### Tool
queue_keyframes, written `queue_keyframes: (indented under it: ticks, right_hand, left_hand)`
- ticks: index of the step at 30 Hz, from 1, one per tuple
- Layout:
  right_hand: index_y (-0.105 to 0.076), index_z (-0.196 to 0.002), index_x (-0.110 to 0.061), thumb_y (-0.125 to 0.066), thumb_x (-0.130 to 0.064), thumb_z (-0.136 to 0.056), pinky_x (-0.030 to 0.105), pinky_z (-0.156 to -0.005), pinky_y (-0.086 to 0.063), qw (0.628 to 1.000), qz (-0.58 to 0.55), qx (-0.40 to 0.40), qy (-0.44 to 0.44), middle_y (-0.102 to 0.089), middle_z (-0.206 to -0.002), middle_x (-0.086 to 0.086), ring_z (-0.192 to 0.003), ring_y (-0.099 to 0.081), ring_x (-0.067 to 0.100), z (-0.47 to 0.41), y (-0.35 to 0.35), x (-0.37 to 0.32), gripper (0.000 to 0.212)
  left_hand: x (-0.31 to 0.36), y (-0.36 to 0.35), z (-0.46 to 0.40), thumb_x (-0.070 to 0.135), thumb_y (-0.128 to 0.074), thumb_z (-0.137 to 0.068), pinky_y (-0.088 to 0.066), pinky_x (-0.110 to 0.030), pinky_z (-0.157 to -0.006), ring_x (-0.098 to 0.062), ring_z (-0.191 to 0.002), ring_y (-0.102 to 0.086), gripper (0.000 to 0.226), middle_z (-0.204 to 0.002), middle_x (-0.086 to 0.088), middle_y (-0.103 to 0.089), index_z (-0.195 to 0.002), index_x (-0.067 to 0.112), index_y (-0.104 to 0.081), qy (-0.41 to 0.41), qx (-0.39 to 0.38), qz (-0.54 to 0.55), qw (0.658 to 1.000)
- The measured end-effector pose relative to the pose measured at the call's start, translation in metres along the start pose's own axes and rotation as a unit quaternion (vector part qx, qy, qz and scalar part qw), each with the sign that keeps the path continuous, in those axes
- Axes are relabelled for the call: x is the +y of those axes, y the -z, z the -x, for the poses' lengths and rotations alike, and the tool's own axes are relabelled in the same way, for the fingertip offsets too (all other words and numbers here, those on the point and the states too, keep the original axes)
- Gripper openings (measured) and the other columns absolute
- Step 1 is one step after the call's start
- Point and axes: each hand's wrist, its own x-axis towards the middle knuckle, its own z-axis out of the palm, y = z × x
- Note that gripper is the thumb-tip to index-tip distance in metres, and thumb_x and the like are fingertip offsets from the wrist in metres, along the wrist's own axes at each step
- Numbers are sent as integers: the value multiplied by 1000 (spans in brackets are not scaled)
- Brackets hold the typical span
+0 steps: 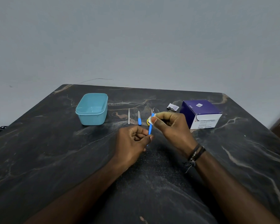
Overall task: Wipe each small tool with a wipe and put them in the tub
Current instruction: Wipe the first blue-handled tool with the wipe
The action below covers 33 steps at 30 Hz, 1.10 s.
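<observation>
Two bare forearms reach into view from the bottom edge, with no sleeves showing on either; the left hand (pixel 132 139) wears no ring or band that can be seen; the right hand (pixel 171 126) is likewise plain, but its wrist carries a stack of thin dark bracelets (pixel 195 154), cord-like, some set with small pale beads; loose knotted ends of cord hang from the bracelets' underside.
</observation>
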Motion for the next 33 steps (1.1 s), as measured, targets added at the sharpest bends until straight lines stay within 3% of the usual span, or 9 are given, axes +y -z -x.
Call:
queue_keyframes:
  ticks: [3, 5, 8, 11, 16, 21, 23, 29, 33]
  right_hand:
    - [-75, -90, -2, -68, -11, -89, 41, -82, -57, 1000, -6, 3, 7, -75, -87, 13, -88, -71, 32, 0, -1, -1, 11]
    - [-74, -88, -3, -68, -12, -89, 31, -72, -58, 999, -21, 30, 15, -74, -82, 9, -78, -72, 21, -1, -1, -3, 11]
    - [-74, -88, -3, -68, -13, -89, 16, -62, -47, 998, -29, 56, 27, -71, -76, 4, -65, -60, 3, -2, 0, -5, 12]
    - [-74, -90, -2, -68, -14, -89, 19, -66, -52, 999, -22, 29, 16, -74, -84, 12, -71, -66, 9, -2, 2, -5, 13]
    - [-75, -93, -1, -69, -12, -88, 38, -83, -58, 1000, -7, -1, 0, -75, -88, 14, -89, -71, 32, -1, 1, -2, 13]
    - [-75, -87, -9, -70, -16, -88, 40, -80, -57, 998, -1, 61, 11, -76, -83, 8, -83, -72, 25, -1, -3, -1, 9]
    - [-75, -87, -10, -69, -16, -88, 39, -80, -58, 999, 6, 50, 12, -76, -84, 7, -85, -72, 25, 0, -4, -2, 9]
    - [-75, -87, -8, -69, -10, -88, 17, -68, -52, 999, 48, -5, 7, -73, -79, 2, -70, -64, 2, 4, -5, -7, 7]
    - [-76, -85, -8, -70, -13, -88, 23, -70, -56, 998, 43, 37, 12, -75, -81, 6, -76, -70, 15, 4, -6, -6, 9]
  left_hand:
    - [0, 0, 0, 2, -76, -79, -53, -25, -49, -18, -57, -62, 9, -68, -16, -66, -84, 0, -68, -3, -4, -4, 1000]
    - [-1, 0, 0, 3, -76, -79, -54, -24, -49, -16, -57, -63, 10, -69, -15, -67, -86, 1, -69, -9, -10, -13, 1000]
    - [-1, 0, 0, 5, -77, -79, -53, -23, -50, -10, -55, -63, 10, -68, -9, -68, -86, 3, -70, -17, -14, -30, 999]
    - [-2, 1, 0, 5, -77, -79, -53, -23, -51, -12, -56, -63, 10, -69, -11, -68, -86, 2, -70, -16, -11, -32, 999]
    - [-1, 1, 1, 3, -76, -79, -54, -24, -49, -14, -55, -62, 9, -70, -17, -67, -85, 1, -69, -9, -7, -17, 1000]
    - [0, 1, 0, 4, -76, -80, -55, -25, -50, -15, -57, -63, 9, -71, -15, -68, -86, 4, -70, -10, -14, -19, 1000]
    - [0, 0, 0, 3, -76, -79, -55, -26, -50, -18, -56, -62, 8, -69, -15, -67, -82, 6, -69, -7, -10, -15, 1000]
    - [-1, 0, 0, 4, -77, -78, -54, -26, -49, -18, -54, -61, 10, -62, -10, -65, -78, 8, -68, 0, -3, -8, 1000]
    - [0, -1, -1, 4, -77, -78, -52, -24, -47, -18, -55, -62, 14, -62, -7, -64, -76, 13, -67, 1, -1, -6, 1000]
